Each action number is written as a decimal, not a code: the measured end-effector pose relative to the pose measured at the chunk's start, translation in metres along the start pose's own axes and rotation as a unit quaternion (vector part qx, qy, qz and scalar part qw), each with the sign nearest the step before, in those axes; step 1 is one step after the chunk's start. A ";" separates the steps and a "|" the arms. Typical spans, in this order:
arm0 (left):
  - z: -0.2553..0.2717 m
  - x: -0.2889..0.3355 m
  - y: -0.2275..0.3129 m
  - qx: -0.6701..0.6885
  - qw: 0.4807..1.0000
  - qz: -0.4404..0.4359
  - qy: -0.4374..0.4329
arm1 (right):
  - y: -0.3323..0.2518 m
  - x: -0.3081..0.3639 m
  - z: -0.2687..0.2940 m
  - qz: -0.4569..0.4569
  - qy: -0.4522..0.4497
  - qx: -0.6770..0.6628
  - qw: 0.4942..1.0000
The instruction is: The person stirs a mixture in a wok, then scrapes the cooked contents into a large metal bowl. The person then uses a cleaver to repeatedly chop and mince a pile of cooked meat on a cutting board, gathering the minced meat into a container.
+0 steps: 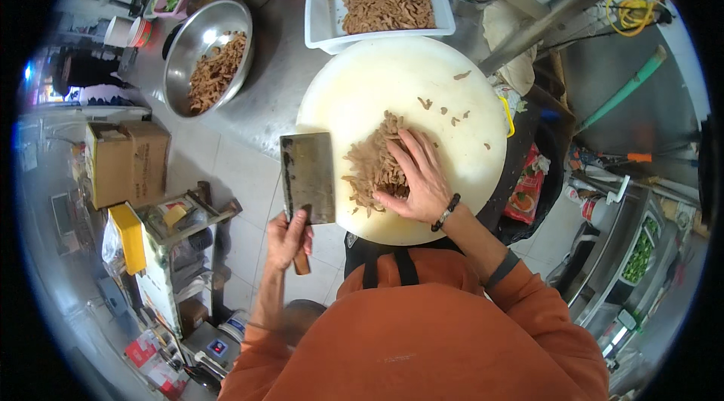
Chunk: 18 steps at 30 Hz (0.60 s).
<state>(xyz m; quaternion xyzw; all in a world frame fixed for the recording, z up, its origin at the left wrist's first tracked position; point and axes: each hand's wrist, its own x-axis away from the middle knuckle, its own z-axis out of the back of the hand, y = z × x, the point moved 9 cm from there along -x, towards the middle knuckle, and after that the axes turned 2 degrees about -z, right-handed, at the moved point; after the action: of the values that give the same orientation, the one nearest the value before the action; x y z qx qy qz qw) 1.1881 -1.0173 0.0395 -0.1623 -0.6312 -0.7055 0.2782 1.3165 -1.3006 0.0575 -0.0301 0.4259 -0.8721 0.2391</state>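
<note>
On the round white cutting board (362,84) lies a heap of brown sliced meat (369,163), with a few loose bits scattered toward the far right. My right hand (422,186), a dark bracelet at its wrist, rests over the heap's right side with fingers stretched out. Gripped by its wooden handle in my left hand (288,241) is a cleaver (308,178). Its wide dark blade overlaps the board's left edge from this view, flat side facing up. Whether the blade touches the board I cannot tell.
Beyond the board stands a white plastic tub (324,20) holding more sliced meat. A steel bowl (175,61) with meat sits on the steel counter (279,61) at the far left. A metal post (558,16) slants in at the right. Cardboard boxes (128,163) stand at left.
</note>
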 end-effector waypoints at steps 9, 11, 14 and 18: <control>-0.132 0.004 -0.009 0.053 0.998 0.030 -0.027 | -0.025 -0.007 -0.012 0.004 0.067 0.076 0.995; -0.145 -0.003 0.004 0.046 0.998 0.009 -0.044 | -0.028 -0.010 -0.008 0.008 0.092 0.090 0.992; -0.149 -0.010 0.020 0.094 0.993 0.018 -0.065 | -0.032 -0.020 0.004 -0.001 0.122 0.082 0.989; -0.138 -0.021 0.057 0.111 0.990 0.026 -0.080 | -0.050 -0.056 0.021 0.000 0.134 0.092 0.987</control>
<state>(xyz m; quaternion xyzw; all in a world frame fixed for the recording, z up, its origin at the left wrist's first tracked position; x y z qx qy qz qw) 1.2557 -1.1513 0.0523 -0.2023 -0.7217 -0.6082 0.2614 1.3515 -1.2645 0.1171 0.1095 0.3720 -0.9037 0.1816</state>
